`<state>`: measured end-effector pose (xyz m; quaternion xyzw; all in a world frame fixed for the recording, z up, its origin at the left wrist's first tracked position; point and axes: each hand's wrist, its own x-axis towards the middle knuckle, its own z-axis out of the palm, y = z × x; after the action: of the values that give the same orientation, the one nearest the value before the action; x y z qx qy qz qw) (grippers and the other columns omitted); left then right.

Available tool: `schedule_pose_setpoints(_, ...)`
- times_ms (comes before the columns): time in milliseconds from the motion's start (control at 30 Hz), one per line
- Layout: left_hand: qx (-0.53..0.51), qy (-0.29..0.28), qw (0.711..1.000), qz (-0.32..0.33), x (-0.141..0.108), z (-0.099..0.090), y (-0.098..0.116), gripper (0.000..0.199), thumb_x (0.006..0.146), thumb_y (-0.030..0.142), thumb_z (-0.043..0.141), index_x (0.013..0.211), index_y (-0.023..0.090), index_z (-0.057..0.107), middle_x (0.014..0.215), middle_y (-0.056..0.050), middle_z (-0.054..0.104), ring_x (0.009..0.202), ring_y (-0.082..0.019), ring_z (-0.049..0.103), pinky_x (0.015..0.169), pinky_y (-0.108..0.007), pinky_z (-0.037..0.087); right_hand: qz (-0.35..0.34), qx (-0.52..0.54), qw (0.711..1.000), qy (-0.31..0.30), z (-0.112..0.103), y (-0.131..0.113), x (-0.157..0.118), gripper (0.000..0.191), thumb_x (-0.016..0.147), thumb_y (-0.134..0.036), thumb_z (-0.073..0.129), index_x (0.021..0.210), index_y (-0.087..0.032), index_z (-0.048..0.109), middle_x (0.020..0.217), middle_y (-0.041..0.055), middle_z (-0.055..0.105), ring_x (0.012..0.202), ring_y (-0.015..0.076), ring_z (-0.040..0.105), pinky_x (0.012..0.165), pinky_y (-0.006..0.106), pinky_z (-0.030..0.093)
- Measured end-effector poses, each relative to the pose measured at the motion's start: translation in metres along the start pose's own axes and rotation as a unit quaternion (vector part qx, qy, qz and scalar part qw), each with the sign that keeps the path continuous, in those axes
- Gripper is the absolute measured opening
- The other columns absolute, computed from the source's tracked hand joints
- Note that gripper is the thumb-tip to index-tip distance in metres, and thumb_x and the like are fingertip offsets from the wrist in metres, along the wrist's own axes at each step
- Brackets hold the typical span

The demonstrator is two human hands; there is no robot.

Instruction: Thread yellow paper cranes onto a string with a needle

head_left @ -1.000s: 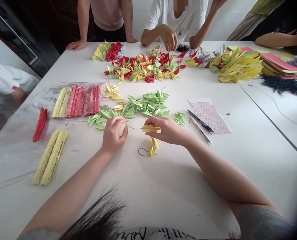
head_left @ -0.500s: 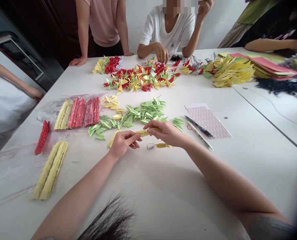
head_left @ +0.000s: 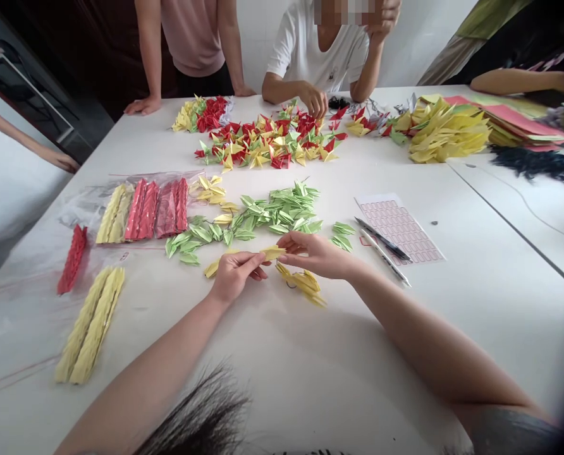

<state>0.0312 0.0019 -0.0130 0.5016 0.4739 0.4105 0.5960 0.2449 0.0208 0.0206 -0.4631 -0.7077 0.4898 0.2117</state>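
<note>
My left hand (head_left: 237,275) pinches a yellow origami crane (head_left: 244,256) between thumb and fingers, with one wing tip reaching out to each side. My right hand (head_left: 316,254) lies just right of it, fingers spread beside the crane's tip; contact there is hidden. Below that hand, a short bunch of yellow paper cranes (head_left: 301,284) rests on the white table (head_left: 282,354), with a bit of black thread (head_left: 290,285) showing among them. Just above my hands spreads a loose pile of pale green paper cranes (head_left: 267,218).
A plastic bag (head_left: 142,208) holds stacks of red and yellow cranes, with more stacks (head_left: 90,325) at left. A mixed crane heap (head_left: 267,142) lies beyond. A printed sheet (head_left: 398,227) and pens (head_left: 384,246) lie right. Several co-workers stand around the table, one hand (head_left: 313,99) among the cranes.
The yellow cranes on the thread have gone from a short hanging bunch to lying on the table below my right hand. My left hand now grips a crane, and a co-worker's arm at left has withdrawn.
</note>
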Motion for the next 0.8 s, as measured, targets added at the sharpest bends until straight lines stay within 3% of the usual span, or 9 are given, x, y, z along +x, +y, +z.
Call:
schedule_pose_setpoints(133,0.013,-0.013,1.000,0.022,-0.002,0.001,0.000,0.036,0.073,0.050,0.077,0.073,0.014,0.075,0.061,-0.004,0.070,0.054,-0.014,0.064,0.054,-0.023,0.054,0.017,0.116,0.992,0.042,0.018,0.008,0.007,0.044,0.076,-0.060,0.070,0.078,-0.017,0.061,0.071,0.0019,0.063,0.067,0.0141,0.058,0.061,0.028,0.045)
schedule_pose_setpoints(333,-0.021,-0.040,0.999,0.008,-0.001,-0.002,0.001,0.035,0.072,0.049,0.080,0.074,0.015,0.072,0.063,-0.003,0.069,0.060,-0.013,0.064,0.059,-0.022,0.053,0.023,0.250,0.968,0.014,0.026,0.012,0.007,0.042,0.074,-0.057,0.075,0.078,-0.016,0.067,0.073,0.0012,0.064,0.072,0.0128,0.061,0.071,0.027,0.048)
schedule_pose_setpoints(500,-0.101,-0.067,0.993,-0.011,0.002,-0.004,-0.003,0.034,0.072,0.049,0.079,0.072,0.016,0.070,0.057,0.000,0.066,0.056,-0.009,0.059,0.059,-0.019,0.049,0.038,0.389,0.920,-0.032,0.031,0.016,0.006,0.040,0.071,-0.053,0.080,0.077,-0.016,0.065,0.078,0.0011,0.065,0.074,0.0119,0.062,0.075,0.026,0.050)
schedule_pose_setpoints(567,-0.089,-0.053,0.995,0.005,0.002,-0.002,-0.003,0.034,0.072,0.049,0.079,0.072,0.017,0.069,0.057,0.000,0.065,0.056,-0.010,0.059,0.060,-0.020,0.049,0.033,0.385,0.922,-0.011,0.034,0.015,0.006,0.041,0.071,-0.054,0.080,0.075,-0.016,0.063,0.077,0.0006,0.064,0.073,0.0116,0.062,0.074,0.025,0.050)
schedule_pose_setpoints(700,0.009,-0.025,0.997,0.073,-0.002,0.004,-0.001,0.035,0.075,0.051,0.076,0.074,0.016,0.069,0.066,-0.001,0.066,0.060,-0.013,0.062,0.061,-0.025,0.052,0.005,0.296,0.954,0.050,0.040,0.012,0.006,0.042,0.069,-0.051,0.083,0.079,-0.017,0.062,0.073,-0.0014,0.060,0.069,0.0111,0.058,0.064,0.023,0.046)
schedule_pose_setpoints(800,0.041,-0.026,0.995,0.086,-0.003,0.005,-0.001,0.036,0.078,0.052,0.073,0.077,0.017,0.069,0.072,-0.003,0.068,0.062,-0.014,0.064,0.062,-0.026,0.053,-0.003,0.279,0.958,0.062,0.041,0.011,0.005,0.042,0.069,-0.051,0.082,0.077,-0.017,0.061,0.069,-0.0020,0.059,0.064,0.0107,0.055,0.060,0.024,0.043)
